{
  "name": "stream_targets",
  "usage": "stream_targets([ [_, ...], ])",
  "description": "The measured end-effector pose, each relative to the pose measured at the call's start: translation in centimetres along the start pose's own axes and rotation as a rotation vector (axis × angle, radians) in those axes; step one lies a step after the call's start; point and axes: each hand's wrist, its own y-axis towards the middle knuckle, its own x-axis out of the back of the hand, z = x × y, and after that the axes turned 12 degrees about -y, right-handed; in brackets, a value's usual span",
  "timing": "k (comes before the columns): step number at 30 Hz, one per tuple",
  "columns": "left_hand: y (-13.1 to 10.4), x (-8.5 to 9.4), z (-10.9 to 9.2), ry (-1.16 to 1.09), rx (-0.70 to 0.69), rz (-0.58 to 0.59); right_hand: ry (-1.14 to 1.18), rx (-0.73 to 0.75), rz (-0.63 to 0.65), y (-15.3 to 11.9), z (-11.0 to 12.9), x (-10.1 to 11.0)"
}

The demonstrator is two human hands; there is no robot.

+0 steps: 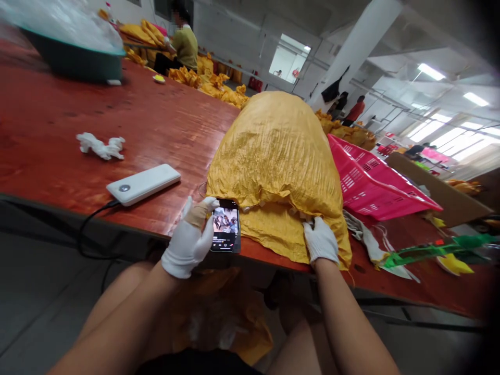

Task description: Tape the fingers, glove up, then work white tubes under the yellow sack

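Two gloved hands down at the table's near edge. Left hand (188,244) curled around a phone (225,226), thumb laid over the lit screen, fingers wrapped behind it, phone propped against the foot of the yellow sack (273,156). Right hand (321,240) just across, fingers pinched shut on the sack's lower hem, knuckles up. Between the two hands, the sack's folded underside; above them, its crinkled dome bulging up off the red table (164,125). Left of the left hand, a white power bank (142,184) with a black cable trailing over the edge. Further left and back, a crumpled white scrap (100,146). Right of the right hand, a pink crate (371,182) tipped on its side. Far behind the sack, more yellow heaps and a seated person in a yellow-green top (184,44).
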Motion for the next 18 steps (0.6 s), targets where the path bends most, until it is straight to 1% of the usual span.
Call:
stream_targets([
  [2, -1.0, -0.3, -1.7, -0.100, -0.043, 0.052, 0.019, -0.023, -0.003, -1.0, -0.3, 0.5],
  [4, -2.4, -1.0, -3.7, -0.185, -0.077, 0.191, 0.055, -0.051, -0.010, -2.8, -0.9, 1.0],
  [6, -4.3, -2.0, -5.6, -0.244, -0.130, 0.367, 0.103, -0.088, 0.001, -4.9, -1.7, 1.4],
  [8, -6.1, -3.0, -6.9, -0.250, -0.155, 0.495, 0.136, -0.134, 0.034, -6.8, -2.4, 1.5],
  [10, -7.5, -4.0, -7.2, -0.247, -0.128, 0.595, 0.145, -0.161, 0.073, -7.9, -2.8, 1.6],
  [12, -8.1, -4.6, -6.9, -0.240, -0.066, 0.660, 0.151, -0.140, 0.099, -8.0, -2.7, 1.7],
  [15, -7.9, -5.0, -5.9, -0.245, 0.042, 0.694, 0.143, -0.034, 0.130, -6.8, -2.0, 1.7],
  [18, -7.6, -5.3, -5.3, -0.308, 0.134, 0.705, 0.142, 0.061, 0.099, -5.6, -1.3, 1.6],
])
